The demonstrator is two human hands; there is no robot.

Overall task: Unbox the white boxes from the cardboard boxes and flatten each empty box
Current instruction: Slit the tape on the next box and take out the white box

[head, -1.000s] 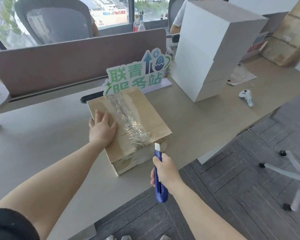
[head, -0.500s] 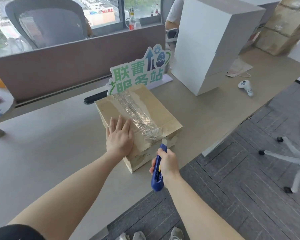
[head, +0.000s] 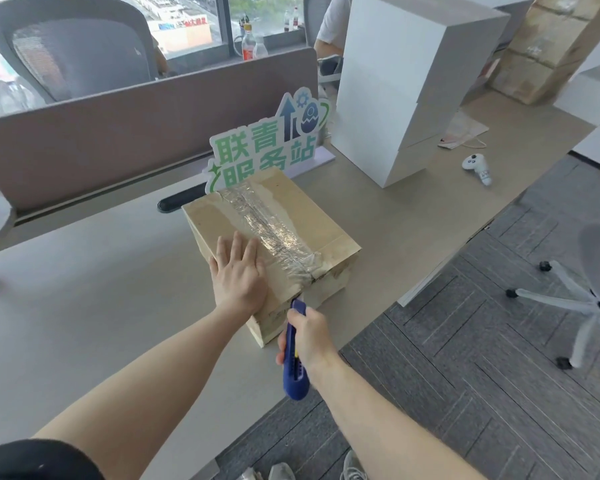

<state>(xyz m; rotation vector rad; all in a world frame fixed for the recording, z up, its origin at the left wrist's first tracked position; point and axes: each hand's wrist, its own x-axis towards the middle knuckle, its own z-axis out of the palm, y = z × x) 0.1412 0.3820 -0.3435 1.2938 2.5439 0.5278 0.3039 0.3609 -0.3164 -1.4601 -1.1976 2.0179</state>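
Since a second ago we have brought our right hand [head: 309, 332] up to the near edge of the cardboard box [head: 274, 237], and the box now sits turned a little, closer to our body. That grip is curled tight round the blue utility knife [head: 294, 355], whose tip meets the box at the near end of the clear tape [head: 274, 233]; the blade itself is too small to make out. Our left hand [head: 239, 271] lies flat on the lid just left of the tape, fingers straight and slightly spread, pressing down rather than grasping.

We judge the box stiff enough to bear that palm without caving, yet light enough to skid on the smooth surface [head: 84, 289] unless held. The tape is wrinkled and glossy, layered thickly along the seam, so we expect it to drag on the blade; a shallow cut should spare the white box we assume is inside. To lift or flatten the box later, we would take it by its side walls or opened flaps, not the slick tape.

Behind the box stands a green-lettered sign [head: 267, 147]. Right of the sign rises a stack of white boxes [head: 406, 81], and beyond them more cardboard boxes [head: 548, 46]. A white controller [head: 477, 167] lies right of the stack.
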